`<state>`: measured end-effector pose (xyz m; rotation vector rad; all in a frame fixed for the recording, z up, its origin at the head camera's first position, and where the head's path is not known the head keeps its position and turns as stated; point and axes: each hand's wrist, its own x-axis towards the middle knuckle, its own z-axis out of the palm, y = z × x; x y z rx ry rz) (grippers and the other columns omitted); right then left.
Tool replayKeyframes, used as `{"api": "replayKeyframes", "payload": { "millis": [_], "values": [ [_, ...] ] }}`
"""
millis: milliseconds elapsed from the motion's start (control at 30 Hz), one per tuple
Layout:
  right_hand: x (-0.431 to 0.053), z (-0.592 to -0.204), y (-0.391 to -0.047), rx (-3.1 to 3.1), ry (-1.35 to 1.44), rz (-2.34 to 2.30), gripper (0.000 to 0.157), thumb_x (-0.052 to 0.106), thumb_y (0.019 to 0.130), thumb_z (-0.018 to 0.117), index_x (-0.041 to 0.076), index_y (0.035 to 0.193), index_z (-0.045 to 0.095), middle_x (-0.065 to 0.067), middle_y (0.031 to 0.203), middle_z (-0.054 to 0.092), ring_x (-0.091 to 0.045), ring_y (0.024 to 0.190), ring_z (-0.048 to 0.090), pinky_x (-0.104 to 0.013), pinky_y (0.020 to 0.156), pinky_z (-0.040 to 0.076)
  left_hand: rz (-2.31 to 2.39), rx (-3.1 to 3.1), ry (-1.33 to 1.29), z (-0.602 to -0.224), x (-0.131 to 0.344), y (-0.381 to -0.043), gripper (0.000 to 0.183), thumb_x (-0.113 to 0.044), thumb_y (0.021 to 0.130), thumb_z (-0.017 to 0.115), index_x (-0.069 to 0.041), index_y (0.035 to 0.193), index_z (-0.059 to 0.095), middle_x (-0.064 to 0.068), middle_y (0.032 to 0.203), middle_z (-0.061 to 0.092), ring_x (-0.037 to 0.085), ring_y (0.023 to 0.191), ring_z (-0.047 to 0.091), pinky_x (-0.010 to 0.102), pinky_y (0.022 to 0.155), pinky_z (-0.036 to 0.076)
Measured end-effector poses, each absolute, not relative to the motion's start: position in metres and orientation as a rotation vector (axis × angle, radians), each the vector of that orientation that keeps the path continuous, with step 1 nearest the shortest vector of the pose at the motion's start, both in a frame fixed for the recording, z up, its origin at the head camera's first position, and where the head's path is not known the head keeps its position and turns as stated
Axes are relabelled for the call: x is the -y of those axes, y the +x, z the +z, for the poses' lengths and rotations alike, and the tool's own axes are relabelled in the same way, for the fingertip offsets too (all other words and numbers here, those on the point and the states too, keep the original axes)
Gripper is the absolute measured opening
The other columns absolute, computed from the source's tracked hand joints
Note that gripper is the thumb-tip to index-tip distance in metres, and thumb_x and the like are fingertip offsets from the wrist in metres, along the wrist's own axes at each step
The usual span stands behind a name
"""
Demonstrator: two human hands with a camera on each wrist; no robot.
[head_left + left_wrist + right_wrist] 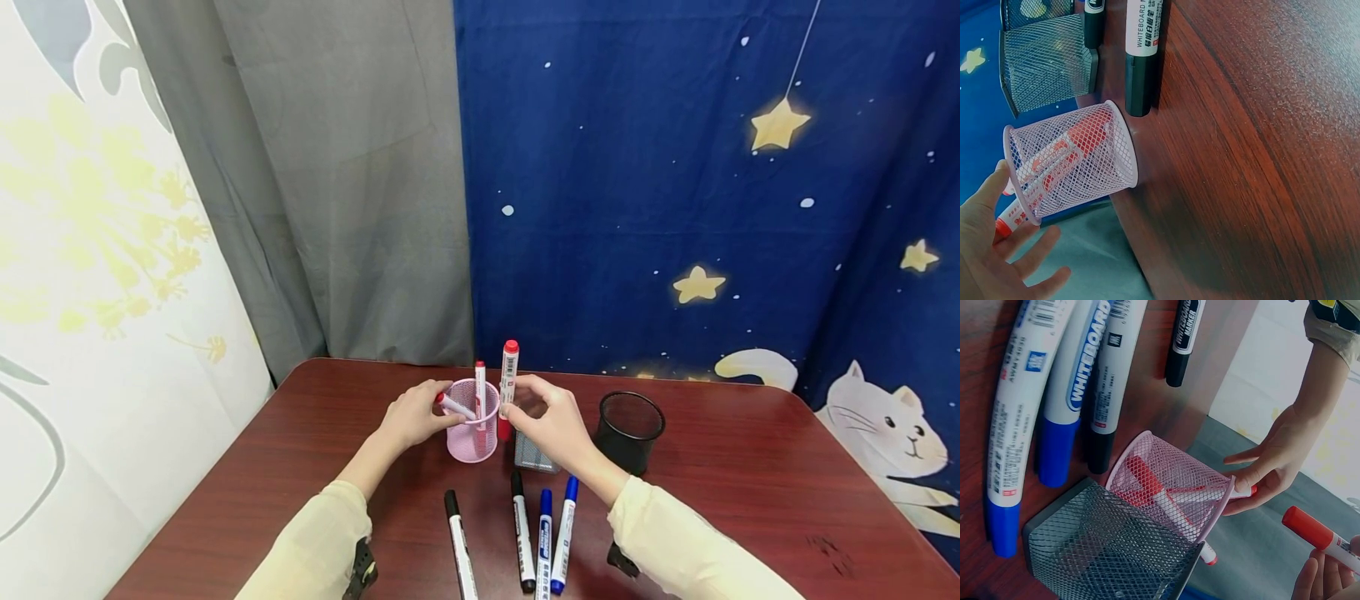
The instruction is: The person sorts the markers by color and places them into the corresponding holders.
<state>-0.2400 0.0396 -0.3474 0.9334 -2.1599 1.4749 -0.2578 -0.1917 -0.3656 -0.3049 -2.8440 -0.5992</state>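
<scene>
A pink mesh pen holder [472, 442] stands upright with two red markers [480, 387] in it. One leans toward my left hand [412, 414], which is at the holder's left rim. In the left wrist view the thumb touches the rim [1019, 181], while the other fingers spread loosely beside it. My right hand [551, 421] pinches another red marker [508, 375] upright, just right of the pink holder. Its red cap [1310, 526] points down, apart from the holder in the right wrist view. A dark rectangular mesh holder [534, 454] is partly hidden behind the right hand.
A round black mesh holder [630, 429] stands to the right, partly covered by the right forearm. Nearer me lie two blue markers [564, 533], a black marker [522, 533] beside them, and another black marker [461, 546] farther left. Curtains [360, 208] hang behind the wooden table [337, 392].
</scene>
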Motion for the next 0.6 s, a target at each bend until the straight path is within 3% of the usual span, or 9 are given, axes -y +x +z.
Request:
{"api": "replayKeyframes", "payload": {
  "millis": [600],
  "values": [
    [-0.02,-0.339,-0.253,2.179,0.897,1.498,0.025,0.01,0.079,0.07,0.008,0.103,0.066,0.0,0.086,0.067,-0.011,0.074,0.061,-0.025,0.062,0.05,-0.614,2.853,-0.301,-0.366,0.191,-0.259,0.062,-0.041,0.072,0.075,-0.008,0.122,0.057,0.007,0.108,0.06,0.023,0.092,0.057,0.046,0.076,0.047]
  ]
}}
